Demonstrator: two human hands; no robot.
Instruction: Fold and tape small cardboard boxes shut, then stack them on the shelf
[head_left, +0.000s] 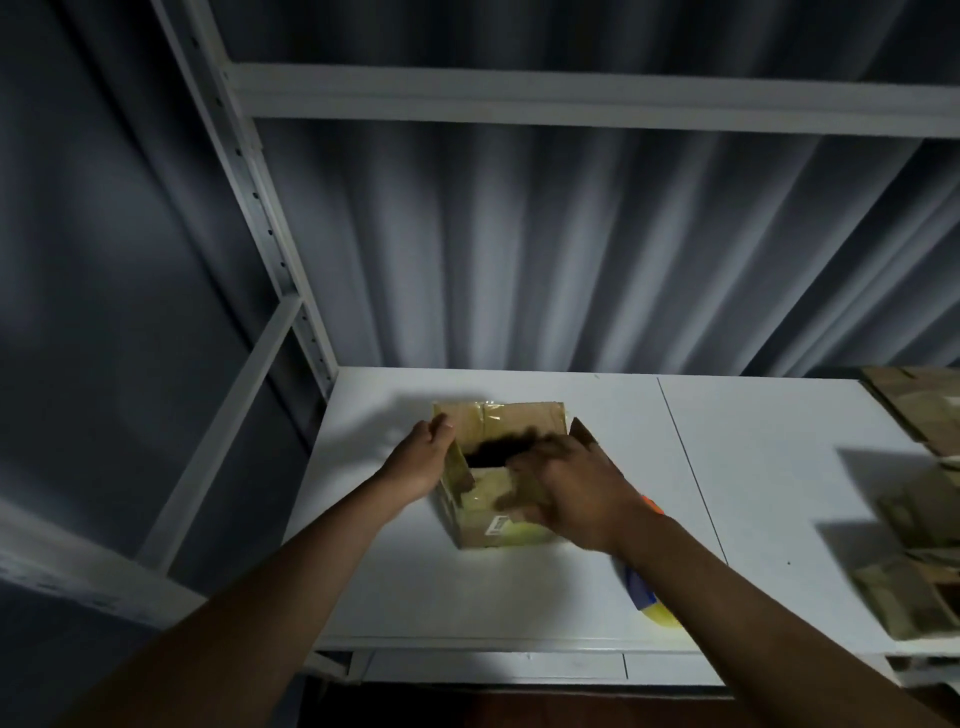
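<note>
While the small cardboard box (493, 483) stands open-topped on the white tabletop (753, 467), its left flap is gripped by the left hand (423, 460), whose fingers are curled over the flap's edge. Over the near flap the right hand (563, 491) is laid, blurred; its fingers appear bent onto the cardboard. Flattened boxes (914, 519) are seen at the right edge.

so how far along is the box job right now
Done: several cardboard boxes already sit at the shelf's right end. In hand: one open box; the left hand holds its left flap while the right hand, motion-blurred, presses the near flap. Left: closing the far flap, taping, stacking.
</note>
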